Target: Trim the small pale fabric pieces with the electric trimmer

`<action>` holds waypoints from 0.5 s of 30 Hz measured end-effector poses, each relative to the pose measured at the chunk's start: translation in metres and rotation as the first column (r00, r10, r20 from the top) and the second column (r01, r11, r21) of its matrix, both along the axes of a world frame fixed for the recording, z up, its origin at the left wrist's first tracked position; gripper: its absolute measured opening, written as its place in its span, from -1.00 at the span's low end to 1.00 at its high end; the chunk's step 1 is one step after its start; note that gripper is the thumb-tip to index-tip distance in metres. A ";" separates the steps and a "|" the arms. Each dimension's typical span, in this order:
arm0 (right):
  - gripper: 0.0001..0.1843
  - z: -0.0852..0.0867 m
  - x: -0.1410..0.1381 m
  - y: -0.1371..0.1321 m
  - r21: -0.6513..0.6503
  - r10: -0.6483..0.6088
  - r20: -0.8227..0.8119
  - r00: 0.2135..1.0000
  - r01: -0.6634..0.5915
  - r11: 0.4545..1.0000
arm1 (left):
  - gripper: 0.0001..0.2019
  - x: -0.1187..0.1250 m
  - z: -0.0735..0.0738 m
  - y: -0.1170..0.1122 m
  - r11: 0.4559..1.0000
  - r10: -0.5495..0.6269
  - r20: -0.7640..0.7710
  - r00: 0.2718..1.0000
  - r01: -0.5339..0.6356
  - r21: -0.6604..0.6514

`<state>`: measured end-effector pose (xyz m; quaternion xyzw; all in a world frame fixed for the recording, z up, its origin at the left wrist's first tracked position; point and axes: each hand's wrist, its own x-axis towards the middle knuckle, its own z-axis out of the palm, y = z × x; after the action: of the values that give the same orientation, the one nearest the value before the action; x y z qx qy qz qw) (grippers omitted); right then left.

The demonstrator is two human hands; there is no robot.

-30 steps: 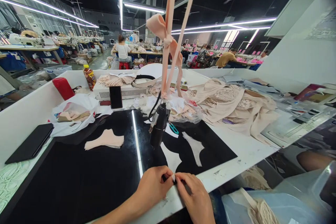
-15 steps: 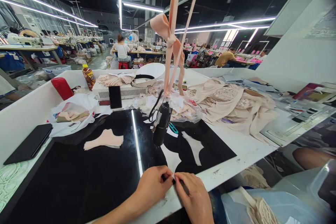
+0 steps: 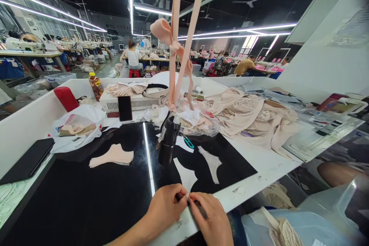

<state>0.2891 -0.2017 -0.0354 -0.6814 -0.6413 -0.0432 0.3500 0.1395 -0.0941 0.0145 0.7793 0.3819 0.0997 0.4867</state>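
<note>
My left hand (image 3: 168, 201) and my right hand (image 3: 211, 215) meet at the table's front edge, fingertips pinched together. Between them lies the narrow near end of a white cut piece (image 3: 186, 175), its material unclear; the fingers partly hide that end. Past the hands, a black cylindrical device (image 3: 167, 146) hangs from peach fabric straps (image 3: 174, 73) knotted together. A second whitish cut piece (image 3: 211, 163) lies to the right on the black mat (image 3: 86, 200). Farther left rests a stack of peach cut pieces (image 3: 112, 155).
Beyond the mat are a phone (image 3: 125, 108), teal snips (image 3: 188, 143), a plastic bag (image 3: 83, 125) and a heap of beige fabric (image 3: 250, 111). A bottle (image 3: 95, 85) stands at the back left. Below the right edge is a translucent bin (image 3: 259, 226). Other people sit at distant tables.
The view has shifted slightly. The hanging black device and its straps appear farther left against the mat. Both hands keep almost the same pinch at the white piece's end.
</note>
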 end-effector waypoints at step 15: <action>-0.71 -0.017 0.003 0.010 0.069 0.037 0.032 0.999 -0.039 0.997 | -0.81 0.001 -0.016 0.007 1.000 -0.002 0.038 0.999 0.003 -0.018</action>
<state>0.2921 -0.1919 -0.0523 -0.6557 -0.6576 -0.0694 0.3645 0.1407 -0.0869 -0.0012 0.7734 0.3724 0.1103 0.5009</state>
